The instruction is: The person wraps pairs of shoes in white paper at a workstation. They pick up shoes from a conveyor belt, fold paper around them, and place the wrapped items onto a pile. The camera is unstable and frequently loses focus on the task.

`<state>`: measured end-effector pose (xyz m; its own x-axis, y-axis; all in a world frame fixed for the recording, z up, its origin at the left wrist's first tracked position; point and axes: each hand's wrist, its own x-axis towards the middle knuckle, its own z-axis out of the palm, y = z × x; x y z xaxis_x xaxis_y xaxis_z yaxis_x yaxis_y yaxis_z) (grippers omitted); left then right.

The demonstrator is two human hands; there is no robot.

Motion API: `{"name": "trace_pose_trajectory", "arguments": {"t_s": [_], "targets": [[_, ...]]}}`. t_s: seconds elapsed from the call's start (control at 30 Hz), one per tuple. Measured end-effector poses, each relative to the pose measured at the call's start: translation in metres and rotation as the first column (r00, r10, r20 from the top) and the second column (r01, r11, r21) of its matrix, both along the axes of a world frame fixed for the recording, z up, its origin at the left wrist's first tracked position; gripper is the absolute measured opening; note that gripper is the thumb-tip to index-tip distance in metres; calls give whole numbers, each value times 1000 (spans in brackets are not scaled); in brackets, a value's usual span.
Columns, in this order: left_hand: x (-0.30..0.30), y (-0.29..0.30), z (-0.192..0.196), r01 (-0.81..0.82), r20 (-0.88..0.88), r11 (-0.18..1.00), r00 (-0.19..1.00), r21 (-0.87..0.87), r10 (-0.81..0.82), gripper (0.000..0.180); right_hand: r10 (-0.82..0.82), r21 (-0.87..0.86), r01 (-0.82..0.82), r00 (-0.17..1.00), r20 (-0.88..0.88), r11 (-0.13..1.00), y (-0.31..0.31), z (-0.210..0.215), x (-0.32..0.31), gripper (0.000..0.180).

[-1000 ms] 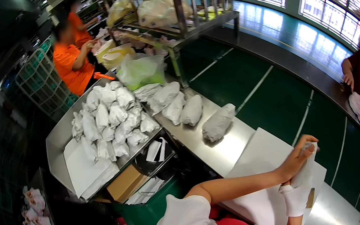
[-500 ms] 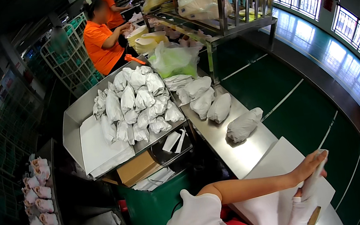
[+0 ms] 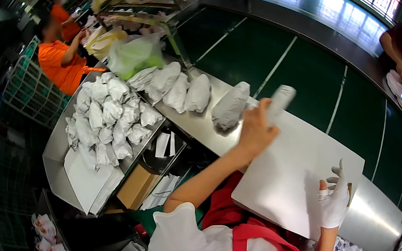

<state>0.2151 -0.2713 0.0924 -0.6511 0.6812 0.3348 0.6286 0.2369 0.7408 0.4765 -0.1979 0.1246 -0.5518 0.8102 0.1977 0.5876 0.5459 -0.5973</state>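
My bare left hand (image 3: 258, 129) is closed around one end of a slim white paper-wrapped bundle (image 3: 281, 102), raised above the far edge of a stack of white paper sheets (image 3: 289, 169). What is inside the wrapping is hidden. My right hand (image 3: 334, 198), in a white glove that leaves the thumb tip bare, is open with its fingers spread over the right end of the stack. Nothing is in it. Just left of my left hand, a plump paper-wrapped bundle (image 3: 231, 106) lies on the steel worktop (image 3: 200, 125), with several more in a row behind it.
At left a steel tray (image 3: 55, 170) holds a heap of wrapped bundles and white sheets. Beyond the worktop runs a green conveyor belt (image 3: 277, 71) with white lines. A steel rack stands at the back. Workers in orange stand far left; one in dark red at right.
Both hands were at the bundle over the stack's right end. The left hand has carried it left and away, and the right hand has let go and opened. The view has shifted.
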Motion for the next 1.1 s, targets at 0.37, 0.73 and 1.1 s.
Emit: {"name": "trace_pose_trajectory", "arguments": {"t_s": [0.37, 0.73, 1.1], "targets": [[-64, -10, -89, -396, -449, 840, 868, -370, 211, 44, -283, 406, 144, 909, 307, 902, 21, -45, 52, 52], [-61, -14, -68, -441, -546, 851, 805, -286, 234, 55, -382, 242, 309, 849, 366, 920, 31, -30, 57, 61], [107, 93, -26, 855, -434, 513, 434, -78, -789, 16, -287, -355, 273, 958, 13, 894, 52, -38, 67, 28]]}}
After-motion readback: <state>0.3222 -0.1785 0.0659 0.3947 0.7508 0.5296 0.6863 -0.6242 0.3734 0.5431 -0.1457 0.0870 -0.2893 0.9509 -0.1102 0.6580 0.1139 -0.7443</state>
